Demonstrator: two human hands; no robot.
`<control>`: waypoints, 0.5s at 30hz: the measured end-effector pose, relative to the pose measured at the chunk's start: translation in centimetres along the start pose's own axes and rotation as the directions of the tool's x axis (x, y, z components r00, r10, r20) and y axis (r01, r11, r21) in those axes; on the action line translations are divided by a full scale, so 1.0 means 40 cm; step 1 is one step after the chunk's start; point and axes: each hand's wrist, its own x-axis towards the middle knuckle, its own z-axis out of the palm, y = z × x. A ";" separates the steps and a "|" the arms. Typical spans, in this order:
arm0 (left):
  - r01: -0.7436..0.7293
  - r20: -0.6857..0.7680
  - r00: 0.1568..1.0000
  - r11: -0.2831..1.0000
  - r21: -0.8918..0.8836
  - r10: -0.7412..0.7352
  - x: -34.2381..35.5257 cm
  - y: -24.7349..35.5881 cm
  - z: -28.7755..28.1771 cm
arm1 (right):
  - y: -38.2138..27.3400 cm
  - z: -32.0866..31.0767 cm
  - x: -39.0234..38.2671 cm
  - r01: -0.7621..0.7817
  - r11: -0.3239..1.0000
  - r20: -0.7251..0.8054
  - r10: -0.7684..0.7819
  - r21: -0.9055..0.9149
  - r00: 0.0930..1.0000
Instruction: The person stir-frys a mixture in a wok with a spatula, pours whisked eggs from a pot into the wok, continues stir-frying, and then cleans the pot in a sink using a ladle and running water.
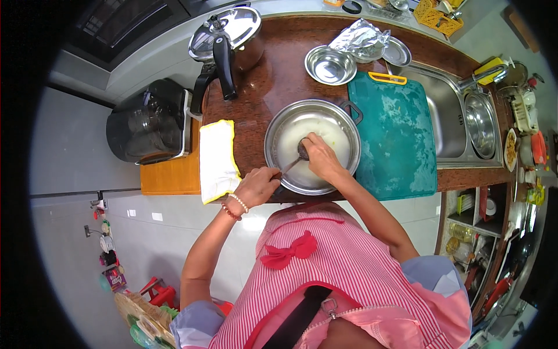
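A steel pot (271,139) with black side handles stands at the counter's front edge, holding a cloudy whitish liquid (311,129). My left hand (256,187) is closed round the handle of a dark ladle (302,150), its bowl over the liquid. At the ladle's bowl, my right hand (321,158) has its fingers curled together against the rim; whatever they pinch, if anything, is hidden. Left of the pot lies a folded white cloth (217,160) with yellow edging. A worn green cutting board (395,139) with a yellow handle lies on the right.
A pressure cooker (232,43) stands at the back left. Behind the pot sit a steel bowl (331,65), a foil-covered dish (361,39) and a steel plate (397,52). The sink (442,116) with a colander (480,125) is to the right. A black appliance (151,122) stands left.
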 end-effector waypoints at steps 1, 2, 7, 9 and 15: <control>-0.016 -0.031 0.999 0.999 0.037 0.017 -0.003 0.003 -0.002 | -0.002 0.001 0.005 0.049 0.995 -0.005 -0.050 -0.086 0.999; -0.031 -0.062 0.997 0.997 0.075 0.036 -0.006 0.007 -0.005 | -0.003 -0.001 0.004 0.040 0.995 0.050 -0.036 -0.087 0.998; -0.031 -0.126 0.990 0.968 0.250 0.064 -0.026 0.023 -0.007 | 0.019 -0.027 -0.003 -0.070 0.997 0.190 0.064 0.024 0.980; -0.007 -0.138 0.989 0.935 0.355 0.060 -0.028 0.039 -0.012 | 0.086 -0.020 0.005 -0.142 0.985 -0.020 0.144 0.095 0.989; -0.012 -0.161 0.980 0.845 0.534 0.116 -0.026 0.075 0.010 | 0.055 -0.034 0.068 -0.150 0.988 0.123 0.153 -0.038 0.980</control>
